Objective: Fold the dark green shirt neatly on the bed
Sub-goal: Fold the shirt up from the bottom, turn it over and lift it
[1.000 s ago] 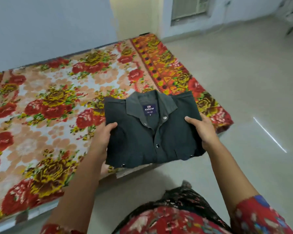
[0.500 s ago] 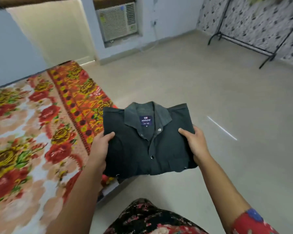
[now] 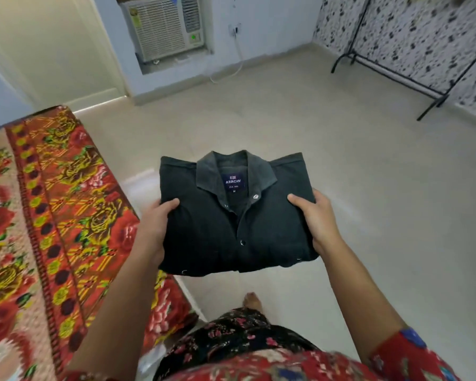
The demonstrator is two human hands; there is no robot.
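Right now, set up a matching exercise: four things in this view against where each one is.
Things:
1. shirt
2. bed
3. air conditioner
4. clothes rack

Places:
A. set into the far wall
B. far right, on the floor
C. held in the air between both hands
D. along the left edge

Pairs: 1-C, 2-D, 3-A, 4-B

I'm in a home bedroom: my bed [image 3: 52, 215] with its floral bedspread, a window air conditioner [image 3: 162, 26], a black clothes rack [image 3: 434, 94].
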